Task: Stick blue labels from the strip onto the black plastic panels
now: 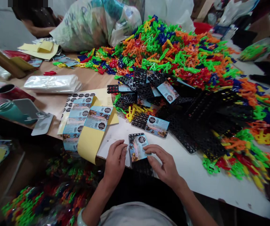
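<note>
Black plastic plate (141, 165) with a blue label (138, 147) on its top lies at the near edge of the white surface (196, 179), between the two hands. The left hand (116, 160) rests flat just left of the plate, fingers loosely bent and together, their tips at the plate's left edge; it grips nothing. The right hand (164, 164) lies just right of the plate, fingers spread, with the fingertips (149, 150) on the label's right side. It does not close around anything either.

Left of the plate, a yellow backing strip (90, 141) hangs over the surface's edge with more blue labels on it. Just beyond the plate sits another labelled plate (152, 124), and beyond and to the right of it a dark stack of bare plates (203, 116). Farther beyond the plate rises a big heap of coloured pieces (172, 50), with a pale sack (90, 25) at its left end. Well to the plate's left lie a packet of clear bags (52, 83) and a teal bottle (10, 110). Far beyond and left of the plate, another person's arm (37, 29) shows. Below and left of the plate, under the surface, more coloured pieces fill a bag (38, 197).
</note>
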The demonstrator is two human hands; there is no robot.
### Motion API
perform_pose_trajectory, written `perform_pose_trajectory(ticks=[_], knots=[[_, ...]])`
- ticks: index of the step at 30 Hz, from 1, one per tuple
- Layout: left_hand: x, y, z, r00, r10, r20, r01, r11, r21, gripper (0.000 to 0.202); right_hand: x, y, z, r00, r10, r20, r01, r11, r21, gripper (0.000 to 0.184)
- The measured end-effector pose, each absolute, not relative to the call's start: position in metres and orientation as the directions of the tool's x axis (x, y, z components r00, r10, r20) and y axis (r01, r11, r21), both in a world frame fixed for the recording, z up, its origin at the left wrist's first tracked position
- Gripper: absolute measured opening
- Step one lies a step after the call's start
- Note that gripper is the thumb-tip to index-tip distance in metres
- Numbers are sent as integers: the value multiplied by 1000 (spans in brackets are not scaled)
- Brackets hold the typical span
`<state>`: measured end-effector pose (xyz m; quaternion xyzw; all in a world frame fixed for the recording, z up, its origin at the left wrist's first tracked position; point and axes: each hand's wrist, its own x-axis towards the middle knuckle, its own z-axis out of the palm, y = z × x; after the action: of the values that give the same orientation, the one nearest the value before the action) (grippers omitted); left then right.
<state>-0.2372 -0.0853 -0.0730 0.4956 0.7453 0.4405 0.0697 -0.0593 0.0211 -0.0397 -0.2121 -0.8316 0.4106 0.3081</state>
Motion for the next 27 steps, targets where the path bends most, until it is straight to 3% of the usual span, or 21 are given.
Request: perform_pose_trajectory(ticks=[7,15,22,27], knots=[[-234,-86,-67,-459,805,375,710,80,699,21,-59,25,-45,-719,617,321,108,555,-825,14],[-225,-72,-48,-98,885,455,794,-207,572,29,-59,24,-50,-727,620,295,115,534,-838,14],[-231,-56,-64,-67,954,293,890,-76,451,34,-61,25,-51,-738,622,262,109,494,-863,12],[-234,-58,-75,-51,967,250,933,-43,357,43,-60,23,-43,-754,642,140,192,418,-888,12]])
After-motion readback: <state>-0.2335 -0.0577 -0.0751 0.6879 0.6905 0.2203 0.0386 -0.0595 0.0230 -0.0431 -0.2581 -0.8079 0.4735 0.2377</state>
